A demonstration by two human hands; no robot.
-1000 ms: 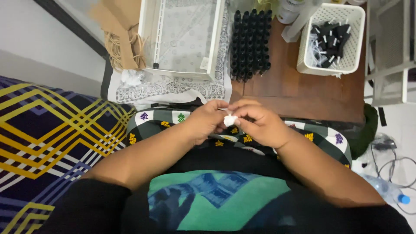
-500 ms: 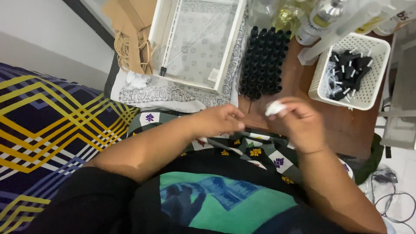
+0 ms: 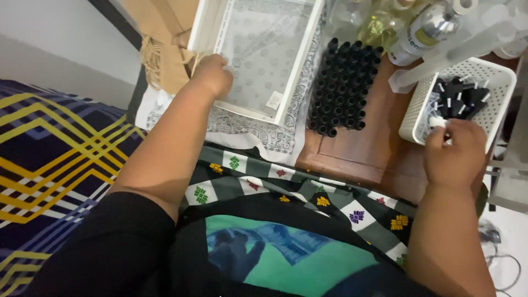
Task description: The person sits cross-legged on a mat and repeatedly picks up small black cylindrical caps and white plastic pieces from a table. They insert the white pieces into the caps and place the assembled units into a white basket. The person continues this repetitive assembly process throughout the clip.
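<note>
While the left hand [image 3: 212, 74] rests curled inside a white tray [image 3: 258, 52], the right hand [image 3: 456, 157] pinches a small white cap [image 3: 437, 121] at a white basket [image 3: 498, 77].

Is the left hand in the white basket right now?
No, the left hand rests on the white tray's edge; the right hand is at the basket.

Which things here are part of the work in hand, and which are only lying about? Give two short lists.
In use:
left hand in white tray
right hand at white basket
black caps with white stems
block of black bottles

Lying about:
tan fringed cloth
clear bottles
patterned blanket
</note>
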